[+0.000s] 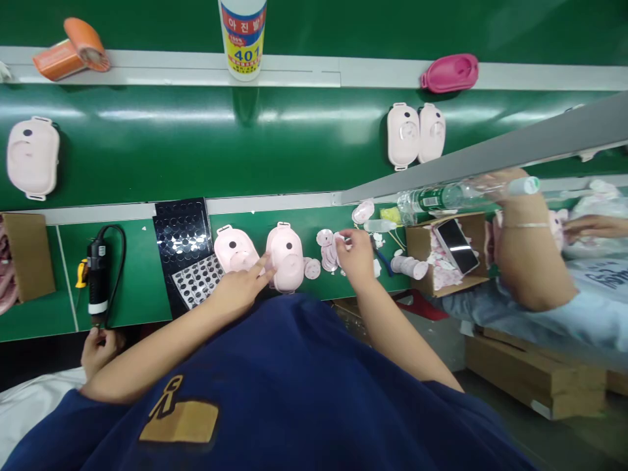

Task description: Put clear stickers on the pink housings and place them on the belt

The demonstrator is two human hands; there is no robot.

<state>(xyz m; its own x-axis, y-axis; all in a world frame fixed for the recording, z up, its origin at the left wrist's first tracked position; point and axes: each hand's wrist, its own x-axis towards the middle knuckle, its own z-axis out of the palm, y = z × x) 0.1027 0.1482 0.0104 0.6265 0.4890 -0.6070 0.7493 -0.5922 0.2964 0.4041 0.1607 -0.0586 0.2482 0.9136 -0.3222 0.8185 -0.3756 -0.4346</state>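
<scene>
Two pale pink oval plastic cases, a left one (pixel 236 250) and a right one (pixel 287 258), lie side by side at the bench edge. My left hand (pixel 243 284) has its fingers stretched out, with the tips resting on the left edge of the right case. Over a pile of pale pink discs (pixel 328 252), my right hand (pixel 357 256) pinches a small pale pink disc (pixel 339 239) between thumb and fingers. Left of the cases lie a black sheet of round stickers (pixel 182 229) and a white sheet with black dots (pixel 199 281).
A black electric screwdriver (pixel 97 275) and a cardboard box (pixel 32 258) are at left. A glue bottle (pixel 244 39) stands on the far rail. At right are a grey bar (pixel 490 144), a plastic bottle (pixel 441 196), a phone (pixel 457 245) on a box, and a co-worker's arm (pixel 534 248).
</scene>
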